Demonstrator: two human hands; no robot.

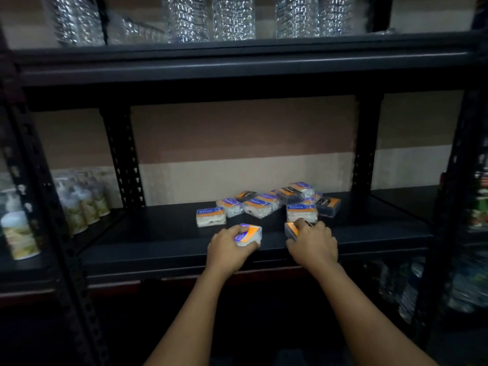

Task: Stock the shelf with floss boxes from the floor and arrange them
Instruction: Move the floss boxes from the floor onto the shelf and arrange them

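Left hand (229, 245): curled round a clear box (248, 235) with an orange and blue label, at the shelf's front edge.
Right hand (313, 240): gripping a dark box (291, 229) from above — mostly hidden under the fingers.
Shelf (158, 241): dark board, bare to the left of both hands.
Pile (266, 204): loose floss boxes just behind the hands, lying at mixed angles, some leaning on others.
Key relation: the pile lies straight ahead, the right hand nearer to it.
Long axes: both held boxes seem to run roughly left-right — likely ready to set in a row.
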